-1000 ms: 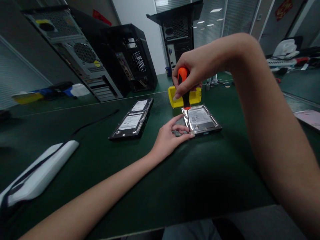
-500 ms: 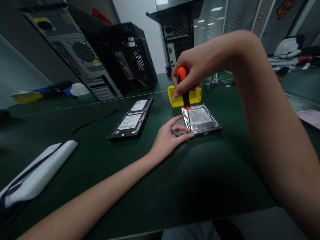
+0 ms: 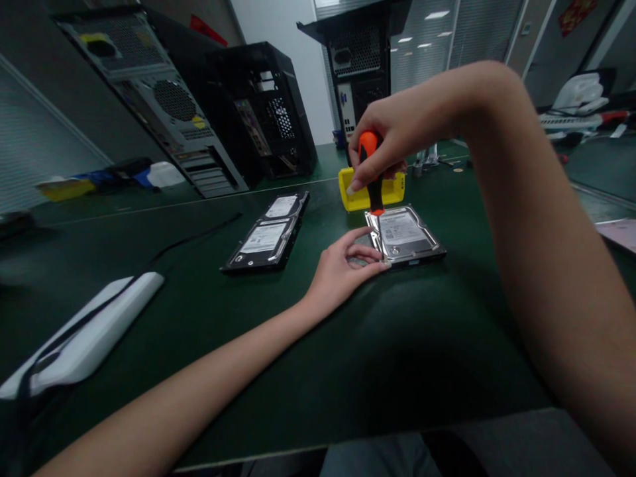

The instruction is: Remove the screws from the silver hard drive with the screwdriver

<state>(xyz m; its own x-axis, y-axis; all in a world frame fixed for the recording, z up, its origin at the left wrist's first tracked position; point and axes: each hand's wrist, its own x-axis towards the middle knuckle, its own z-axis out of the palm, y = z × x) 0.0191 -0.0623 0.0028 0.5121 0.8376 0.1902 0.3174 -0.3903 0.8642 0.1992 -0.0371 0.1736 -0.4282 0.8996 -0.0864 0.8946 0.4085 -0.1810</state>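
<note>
My right hand [image 3: 381, 147] is wrapped round the orange and black handle of a screwdriver [image 3: 376, 192], held upright. Its thin shaft comes down to the near left corner of a hard drive [image 3: 412, 232], which lies label side up on the table. The exact point where the tip meets the drive is partly hidden by my fingers. At that same corner, my left hand [image 3: 342, 265] grips the drive's left side, the thumb along the near edge. Left of my hands lies a second hard drive [image 3: 268, 233], label up.
Behind the drive stands a yellow tray [image 3: 348, 192]. Computer cases [image 3: 173, 99] [image 3: 268, 112] [image 3: 360, 59] line the back. A white object with a dark strap [image 3: 109, 318] lies on the green table [image 3: 278, 384] at left. Small parts [image 3: 430, 158] sit at back right.
The whole scene has shifted slightly to the right as my head turned. Both hands keep their hold, and the screwdriver stays at the same corner of the drive.
</note>
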